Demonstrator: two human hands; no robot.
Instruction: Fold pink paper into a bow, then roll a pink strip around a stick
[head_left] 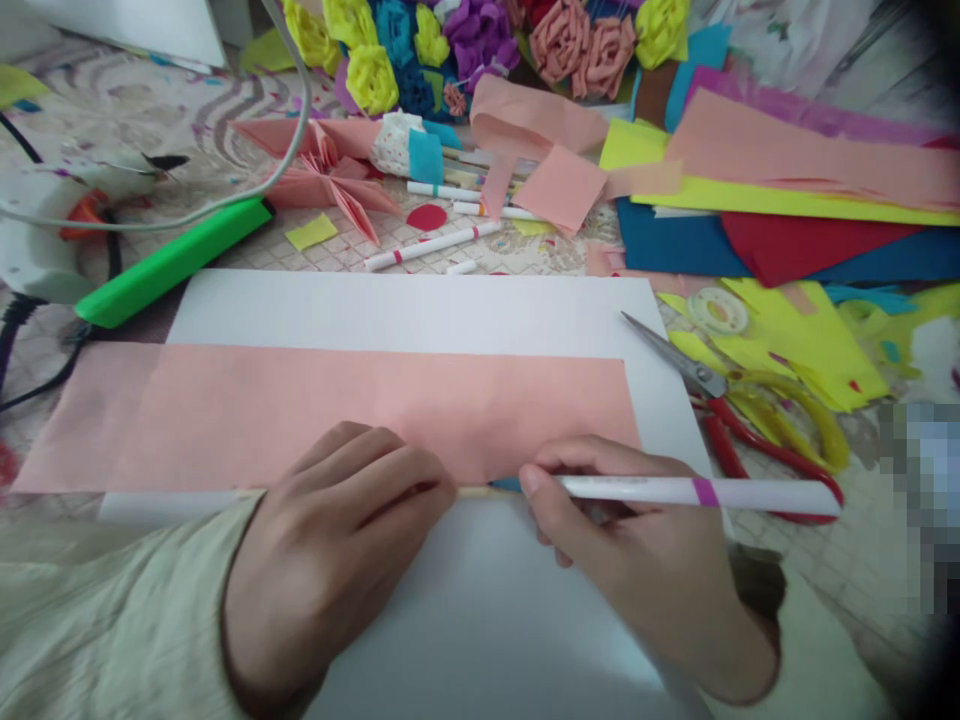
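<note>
A long pink paper strip (375, 385) lies across a white sheet (405, 310). Along its near edge runs a thin wooden stick (480, 493). My left hand (330, 540) is closed, fingers curled together, pressing the stick at the paper's edge; its fingertips are partly hidden. My right hand (637, 560) pinches a white felt-tip pen (637, 489) with a purple band, held level and pointing left. Between the pen and the stick shows a small blue piece (507, 483); I cannot tell which of the two it belongs to.
Scissors (701, 375) and red-handled pliers (727, 440) lie at the right. A glue gun (45, 220) with its cable and a green bar (176, 262) sit at the left. Behind are felt-tip pens (431, 246), coloured paper sheets (810, 150) and paper roses (371, 80).
</note>
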